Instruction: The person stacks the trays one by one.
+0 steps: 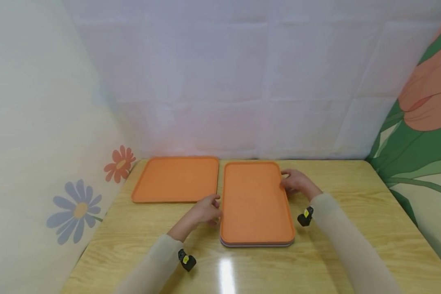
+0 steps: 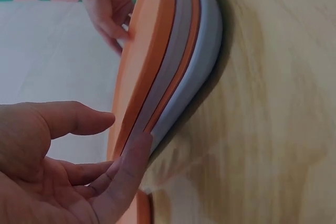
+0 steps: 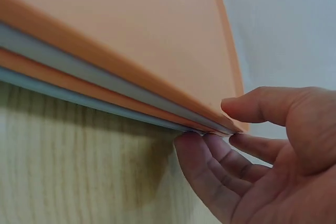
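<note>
A stack of rectangular trays (image 1: 255, 202), orange on top, stands lengthwise on the table. Its side shows orange and grey layers by turns, with a grey-blue tray (image 2: 202, 51) lowest. At the stack's left edge is my left hand (image 1: 206, 210); its fingertips touch the side and its thumb lies near the top rim. Across from it, my right hand (image 1: 295, 181) has its fingertips against the right edge, toward the far corner. The right thumb (image 3: 254, 103) is over the top tray's rim. Neither hand's fingers close round the stack.
Another orange tray (image 1: 176, 179) lies crosswise at the back left of the wooden table (image 1: 353, 183), close to the stack. White cloth (image 1: 220, 81) hangs behind the table. Flower-painted walls (image 1: 77, 212) stand at both sides.
</note>
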`<action>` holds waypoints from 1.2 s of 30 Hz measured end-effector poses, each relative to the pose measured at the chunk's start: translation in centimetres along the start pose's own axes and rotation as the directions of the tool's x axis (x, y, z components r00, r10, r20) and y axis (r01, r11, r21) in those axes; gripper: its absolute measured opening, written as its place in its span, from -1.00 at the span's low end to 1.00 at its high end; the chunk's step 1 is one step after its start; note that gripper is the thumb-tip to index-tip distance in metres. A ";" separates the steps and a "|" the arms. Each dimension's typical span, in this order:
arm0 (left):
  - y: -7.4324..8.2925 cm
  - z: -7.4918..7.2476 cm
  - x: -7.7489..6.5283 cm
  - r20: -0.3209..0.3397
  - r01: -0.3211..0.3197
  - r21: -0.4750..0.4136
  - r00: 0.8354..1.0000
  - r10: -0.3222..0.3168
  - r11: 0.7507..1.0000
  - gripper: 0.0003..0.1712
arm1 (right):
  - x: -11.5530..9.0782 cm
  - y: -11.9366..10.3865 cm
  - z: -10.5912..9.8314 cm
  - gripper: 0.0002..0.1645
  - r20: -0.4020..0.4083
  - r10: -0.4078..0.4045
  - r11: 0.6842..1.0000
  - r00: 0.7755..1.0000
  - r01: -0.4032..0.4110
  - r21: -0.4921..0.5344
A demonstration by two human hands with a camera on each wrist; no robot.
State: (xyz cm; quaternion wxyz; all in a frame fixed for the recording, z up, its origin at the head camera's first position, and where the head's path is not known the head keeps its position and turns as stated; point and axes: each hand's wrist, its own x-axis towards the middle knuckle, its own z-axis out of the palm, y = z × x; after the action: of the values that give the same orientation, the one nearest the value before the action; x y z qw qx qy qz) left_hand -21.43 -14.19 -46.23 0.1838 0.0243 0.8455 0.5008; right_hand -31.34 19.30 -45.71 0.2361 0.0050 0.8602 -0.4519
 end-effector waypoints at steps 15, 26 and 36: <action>-2.7 -11.4 -1.9 -0.285 0.055 0.392 0.956 0.064 0.918 -0.39 | -0.8 1.6 0.5 -0.16 0.043 -0.049 0.998 0.998 0.048 0.027; -6.9 -18.2 -2.4 -0.467 0.178 0.400 0.884 0.033 0.899 -0.28 | -1.6 2.1 0.5 -0.13 0.072 -0.037 0.997 0.997 0.031 0.073; -8.6 -19.7 -2.2 -0.489 0.297 0.429 0.871 -0.058 0.853 -0.20 | -1.7 2.6 0.2 -0.12 0.062 -0.007 0.996 0.998 0.001 0.092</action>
State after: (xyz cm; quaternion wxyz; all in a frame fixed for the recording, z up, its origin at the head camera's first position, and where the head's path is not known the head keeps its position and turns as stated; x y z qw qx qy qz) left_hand -24.79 -35.41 -44.48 0.0135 -0.1291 0.9618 0.2412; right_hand -29.20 20.99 -47.14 0.2617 0.0002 0.8306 -0.4915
